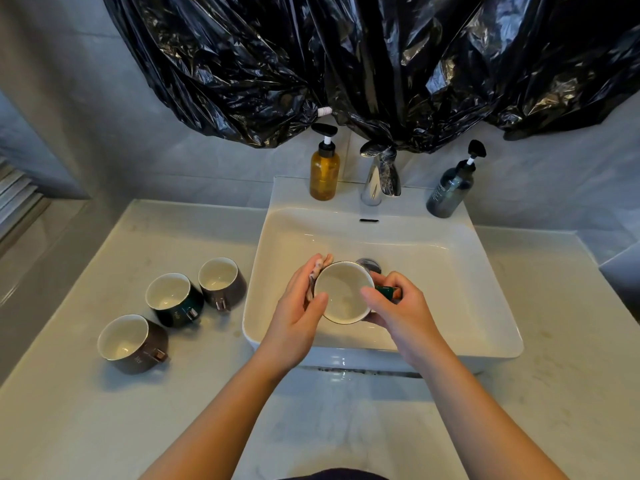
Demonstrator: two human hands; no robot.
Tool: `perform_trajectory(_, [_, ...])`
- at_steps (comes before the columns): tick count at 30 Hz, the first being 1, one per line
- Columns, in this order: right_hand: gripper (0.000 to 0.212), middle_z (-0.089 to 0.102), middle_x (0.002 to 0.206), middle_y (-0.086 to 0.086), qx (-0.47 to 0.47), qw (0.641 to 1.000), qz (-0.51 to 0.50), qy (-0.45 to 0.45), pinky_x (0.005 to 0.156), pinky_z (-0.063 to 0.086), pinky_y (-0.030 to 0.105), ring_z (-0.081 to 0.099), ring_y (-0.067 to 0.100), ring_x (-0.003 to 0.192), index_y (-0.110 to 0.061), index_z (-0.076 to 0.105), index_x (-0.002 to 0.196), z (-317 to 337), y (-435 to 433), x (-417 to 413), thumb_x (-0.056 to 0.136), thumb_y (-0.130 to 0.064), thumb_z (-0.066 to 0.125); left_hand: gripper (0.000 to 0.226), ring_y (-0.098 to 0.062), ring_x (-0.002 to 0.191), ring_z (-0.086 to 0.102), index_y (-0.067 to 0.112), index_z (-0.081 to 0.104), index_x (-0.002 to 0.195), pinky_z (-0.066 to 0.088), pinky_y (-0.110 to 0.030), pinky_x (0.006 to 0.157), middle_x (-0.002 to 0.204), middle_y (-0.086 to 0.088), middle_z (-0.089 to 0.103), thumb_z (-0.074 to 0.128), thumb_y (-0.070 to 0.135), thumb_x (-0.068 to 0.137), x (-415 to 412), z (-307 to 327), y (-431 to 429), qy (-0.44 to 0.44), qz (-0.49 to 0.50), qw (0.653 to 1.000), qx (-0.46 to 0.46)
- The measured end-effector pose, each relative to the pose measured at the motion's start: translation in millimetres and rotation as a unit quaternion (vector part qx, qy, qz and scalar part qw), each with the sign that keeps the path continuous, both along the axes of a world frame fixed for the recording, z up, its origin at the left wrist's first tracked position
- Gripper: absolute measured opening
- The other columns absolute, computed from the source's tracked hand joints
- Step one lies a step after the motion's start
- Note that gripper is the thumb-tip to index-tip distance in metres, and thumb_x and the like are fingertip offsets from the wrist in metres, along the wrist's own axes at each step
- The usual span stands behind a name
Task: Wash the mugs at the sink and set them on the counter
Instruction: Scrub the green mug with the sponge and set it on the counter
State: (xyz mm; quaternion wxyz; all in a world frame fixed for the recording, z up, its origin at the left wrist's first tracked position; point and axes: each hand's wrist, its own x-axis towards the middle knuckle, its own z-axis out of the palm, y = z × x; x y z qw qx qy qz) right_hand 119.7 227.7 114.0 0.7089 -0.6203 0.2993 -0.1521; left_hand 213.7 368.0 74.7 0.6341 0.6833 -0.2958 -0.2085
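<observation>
**Both hands clasped one mug over the basin**

The fingers of the left hand (301, 306) were curled round the far side of the held mug (343, 296), pressing a crumpled pinkish cloth (318, 270) against its outer wall, with the thumb lying at the near rim. The right hand (398, 306) gripped the opposite side, fingers wrapped near the dark green handle (386, 292) and thumb hooked over the rim. The mug was round, glossy and white inside, its mouth tilted up toward the camera, and it hung above the sink (485, 271) just in front of the metal drain (369, 265).

The sink was a smooth white rectangle with rounded corners and a raised edge, with open basin to the right of the hands. On the pale, faintly marbled counter (104, 410) to the left stood three squat mugs in a diagonal row: a far brown mug (221, 282), a green mug (173, 299) just beside it and a near brown mug (131, 342) a little apart. The counter in front of and to the right of the sink lay open.

On the sink's back ledge a chrome faucet (379, 178) stood between an amber pump bottle (324, 168) and a dark pump bottle (448, 188). Crinkled black plastic sheeting (346, 64) hung above them.
</observation>
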Motion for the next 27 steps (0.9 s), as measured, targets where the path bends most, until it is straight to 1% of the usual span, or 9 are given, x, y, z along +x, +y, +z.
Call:
perform_trajectory(2, [0.035,0.069,0.108,0.012,-0.027,1.000,-0.002,0.002,0.080,0.058,0.053,0.065,0.028,0.089,-0.027,0.054,0.060,-2,-1,-1,0.083,-0.009,0.072,0.052,-0.001,0.137,0.038,0.031,0.035,0.140,0.033,-0.015,0.108,0.145,0.013,0.045,0.053,0.022,0.092,3,-2,1,0.002,-0.005,1.000,-0.009])
perform_trajectory(6, [0.036,0.071,0.098,-0.011,-0.060,0.997,0.045,-0.002,0.080,0.059,0.050,0.062,0.030,0.089,-0.034,0.055,0.055,-1,-4,-4,0.079,-0.017,0.076,0.064,0.010,0.135,0.034,0.019,0.030,0.150,0.030,-0.010,0.108,0.149,0.017,0.040,0.050,0.035,0.091,10,-2,4,0.068,-0.054,0.996,0.013])
perform_trajectory(9, [0.040,0.069,0.106,0.000,-0.045,0.998,0.036,0.003,0.077,0.060,0.041,0.063,0.025,0.091,-0.036,0.058,0.053,-4,-4,-4,0.081,-0.013,0.075,0.063,0.005,0.139,0.031,0.022,0.034,0.148,0.028,-0.015,0.112,0.151,0.014,0.039,0.053,0.041,0.091,13,0,7,0.029,-0.068,0.997,0.023])
perform_trajectory(11, [0.042,0.068,0.107,0.005,-0.049,0.998,0.034,0.008,0.074,0.059,0.038,0.063,0.025,0.090,-0.035,0.057,0.053,-6,-6,-5,0.084,-0.010,0.072,0.058,-0.002,0.140,0.034,0.020,0.038,0.147,0.030,-0.019,0.112,0.150,0.009,0.042,0.054,0.034,0.093,16,3,9,-0.009,-0.082,0.996,0.025])
perform_trajectory(15, [0.044,0.068,0.111,-0.002,-0.060,0.996,0.071,0.003,0.064,0.054,0.023,0.064,0.008,0.081,-0.039,0.061,0.057,-5,-9,-8,0.086,-0.007,0.069,0.058,0.002,0.134,0.040,0.019,0.042,0.144,0.036,-0.024,0.111,0.144,0.014,0.049,0.054,0.033,0.090,28,10,7,0.061,-0.104,0.992,0.034])
perform_trajectory(18, [0.044,0.067,0.116,-0.011,-0.050,0.994,0.093,-0.008,0.062,0.052,0.020,0.065,0.002,0.084,-0.038,0.060,0.056,-5,-12,-9,0.084,-0.007,0.071,0.072,-0.002,0.123,0.053,0.024,0.043,0.143,0.049,-0.026,0.093,0.137,0.013,0.055,0.060,0.051,0.079,32,9,8,0.143,-0.128,0.981,0.039])
perform_trajectory(21, [0.027,0.070,0.112,-0.014,-0.051,0.993,0.110,-0.005,0.064,0.052,0.021,0.066,0.002,0.093,-0.031,0.052,0.060,-2,-19,-8,0.067,-0.030,0.078,0.070,-0.005,0.104,0.062,0.027,0.048,0.134,0.051,-0.024,0.076,0.119,0.015,0.064,0.064,0.051,0.070,31,8,6,0.181,-0.134,0.974,0.029])
perform_trajectory(23, [0.028,0.070,0.113,-0.012,-0.027,0.992,0.122,-0.014,0.066,0.054,0.024,0.066,0.007,0.095,-0.026,0.055,0.073,-3,-22,-6,0.060,-0.037,0.077,0.066,-0.005,0.096,0.062,0.022,0.052,0.127,0.051,-0.024,0.070,0.111,0.014,0.066,0.065,0.048,0.067,29,6,2,0.196,-0.112,0.974,0.006])
perform_trajectory(27, [0.064,0.059,0.124,0.006,0.072,0.994,0.075,-0.017,0.078,0.059,0.045,0.060,0.025,0.114,-0.031,0.052,0.125,-14,-21,1,0.067,-0.028,0.078,0.068,-0.017,0.097,0.059,0.013,0.056,0.124,0.054,-0.032,0.071,0.109,0.001,0.063,0.067,0.048,0.068,21,-1,-5,0.253,-0.049,0.965,-0.048])
